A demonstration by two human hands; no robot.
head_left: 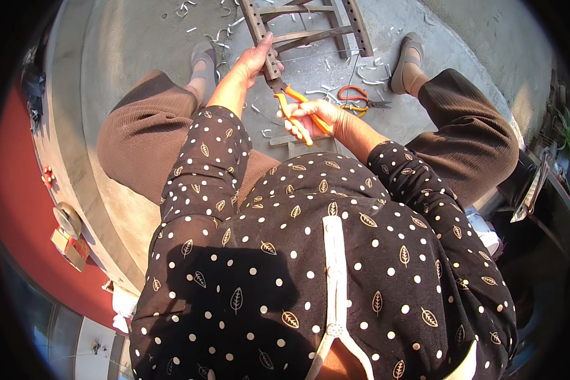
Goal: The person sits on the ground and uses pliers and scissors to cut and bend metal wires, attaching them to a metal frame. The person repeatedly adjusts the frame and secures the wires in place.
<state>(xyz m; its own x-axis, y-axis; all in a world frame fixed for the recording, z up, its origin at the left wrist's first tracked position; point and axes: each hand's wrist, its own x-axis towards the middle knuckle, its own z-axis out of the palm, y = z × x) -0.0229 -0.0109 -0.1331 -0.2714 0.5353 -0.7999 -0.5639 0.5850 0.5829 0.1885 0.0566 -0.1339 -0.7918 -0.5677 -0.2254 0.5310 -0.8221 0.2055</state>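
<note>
My left hand is closed around the near end of a side rail on a wooden frame. The frame has a row of holes along its rails and several crossbars. In my right hand is a pair of pliers with orange handles, the handles spread apart. Their dark jaws sit at the rail's end, just below my left hand; what lies between the jaws is too small to tell. Beyond my right hand, on the ground, lies a pair of scissors with red-orange and yellow handles.
Short pale curled strips are scattered over the concrete ground around the frame. My feet rest on either side of it. A low wooden piece lies under my right hand. At the left edge is a small box.
</note>
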